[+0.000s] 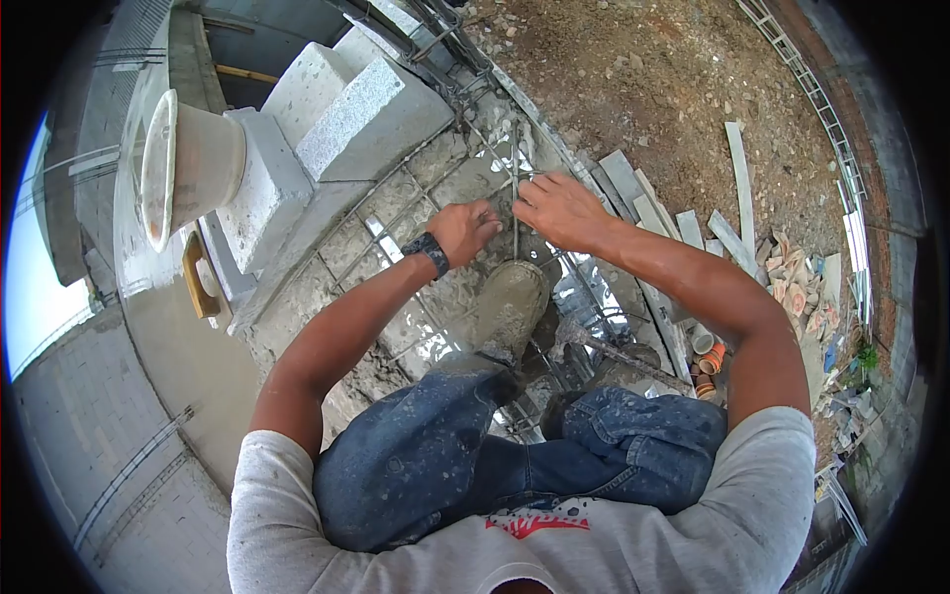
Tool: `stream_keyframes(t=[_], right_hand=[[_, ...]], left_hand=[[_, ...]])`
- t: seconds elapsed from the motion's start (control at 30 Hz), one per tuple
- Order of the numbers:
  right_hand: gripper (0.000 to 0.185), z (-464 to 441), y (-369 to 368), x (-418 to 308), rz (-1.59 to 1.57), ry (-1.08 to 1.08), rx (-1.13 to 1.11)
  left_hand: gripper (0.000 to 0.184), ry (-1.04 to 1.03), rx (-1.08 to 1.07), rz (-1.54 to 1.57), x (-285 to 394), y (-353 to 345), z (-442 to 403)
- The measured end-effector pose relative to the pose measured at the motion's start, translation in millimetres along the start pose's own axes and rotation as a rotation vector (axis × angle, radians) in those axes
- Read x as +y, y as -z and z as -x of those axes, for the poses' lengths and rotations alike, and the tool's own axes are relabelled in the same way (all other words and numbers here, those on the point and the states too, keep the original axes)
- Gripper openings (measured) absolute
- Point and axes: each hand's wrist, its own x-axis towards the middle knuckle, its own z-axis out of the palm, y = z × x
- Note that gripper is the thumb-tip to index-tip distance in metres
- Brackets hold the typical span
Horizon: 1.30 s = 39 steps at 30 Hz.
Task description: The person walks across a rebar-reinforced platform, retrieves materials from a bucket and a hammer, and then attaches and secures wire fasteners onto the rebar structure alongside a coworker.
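Observation:
My left hand [465, 232], with a dark band at its wrist, is closed, its fingertips pinched near the steel bars just beyond my boot [510, 302]. Close to its right, my right hand [556, 210] is also closed, with its fingers bent at an upright-running bar [515, 188]. Whatever either hand pinches is too small to make out. The hands are slightly apart. Beneath them, a grid of thin rebar [408, 198] lies over wet grey concrete [371, 337] with shiny puddles.
Pale blocks [366, 119] and a whitish bucket [193, 168] stand at the left, beside a wooden-handled float [201, 277]. A muddy hammer-like tool [623, 353] lies by my right knee. Boards [737, 188], rubble and orange pots [710, 358] lie at the right.

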Motion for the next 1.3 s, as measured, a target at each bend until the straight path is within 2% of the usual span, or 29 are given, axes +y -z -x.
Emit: stream_keyframes(t=[0.07,0.17,0.27,0.5,0.6,0.73,0.83,0.97,1.1,1.3], right_hand=[[0.014,6,5,-5,0.012,0.012,0.086],[0.017,19,-2,-11,-0.061,-0.088,-0.025],[0.027,24,14,-27,-0.343,-0.484,-0.260],[0.052,23,-2,-38,-0.720,-0.799,-0.106],[0.054,18,-12,-40,-0.801,-0.888,-0.042],[0.060,19,-17,-45,-0.831,-0.960,-0.029],[0.055,19,-23,-37,-0.904,-0.980,-0.068],[0.043,21,-48,-33,-0.755,-0.891,0.016],[0.029,17,-40,-25,-0.738,-0.874,-0.025],[0.027,21,-57,-22,-0.702,-0.894,-0.004]], left_hand=[[0.028,0.006,0.007,0.018,7,1,-3],[0.028,0.007,0.027,-0.014,15,-3,-8],[0.028,0.000,0.024,0.015,13,-8,-19],[0.030,0.048,-0.086,-0.025,1,-14,-52],[0.030,0.084,-0.115,-0.029,-1,-15,-57],[0.030,0.125,-0.159,-0.026,0,-12,-63],[0.029,0.123,-0.137,-0.039,-1,-15,-65],[0.029,0.148,-0.135,-0.067,-2,-16,-65],[0.030,0.102,-0.136,-0.087,1,-15,-64],[0.027,-0.087,-0.164,-0.112,9,-12,-62]])
